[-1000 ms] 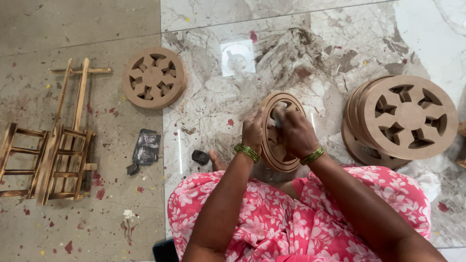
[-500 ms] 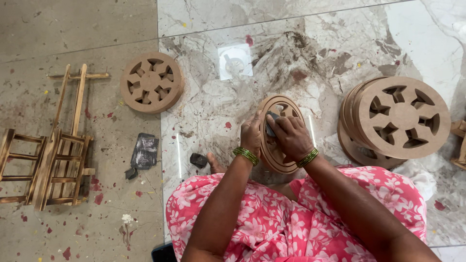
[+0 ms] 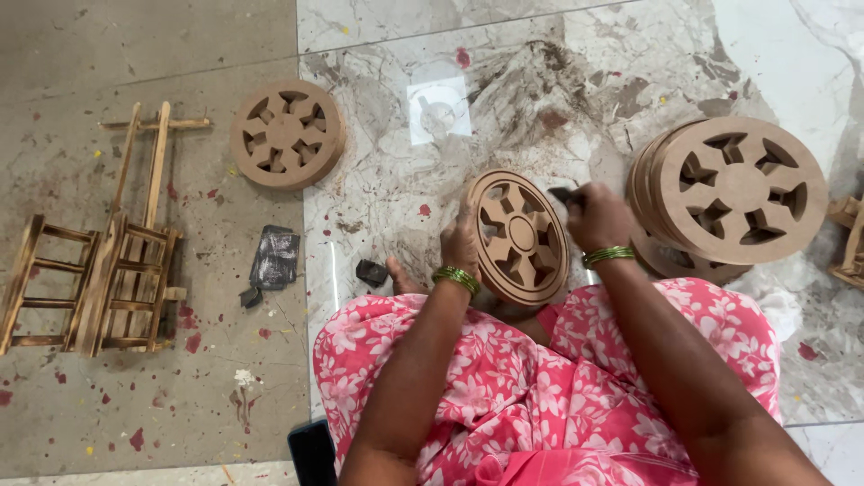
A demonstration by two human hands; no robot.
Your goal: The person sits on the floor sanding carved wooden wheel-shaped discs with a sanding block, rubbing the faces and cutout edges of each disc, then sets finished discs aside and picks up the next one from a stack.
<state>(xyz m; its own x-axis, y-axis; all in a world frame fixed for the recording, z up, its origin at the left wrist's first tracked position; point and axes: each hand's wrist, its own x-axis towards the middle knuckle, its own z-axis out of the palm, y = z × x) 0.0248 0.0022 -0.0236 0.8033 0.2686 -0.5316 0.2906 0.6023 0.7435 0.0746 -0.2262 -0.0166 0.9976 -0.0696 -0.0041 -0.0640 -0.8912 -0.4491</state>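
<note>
Mid-sanding: left hand (image 3: 461, 245) gripping upright wheel (image 3: 520, 236), right hand (image 3: 596, 216) pinching dark sandpaper scrap (image 3: 562, 193); finished stack (image 3: 733, 193) alongside, one wheel (image 3: 286, 133) apart

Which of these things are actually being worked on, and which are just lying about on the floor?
In hand:
round brown wooden wheel, held by left hand
small dark piece in right hand

Lying about:
stack of brown wheels
single brown wheel
wooden frames
dark scraps

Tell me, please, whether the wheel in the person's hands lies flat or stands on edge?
On edge, tilted: the wooden wheel rests against the lap, steadied by the left hand.
</note>
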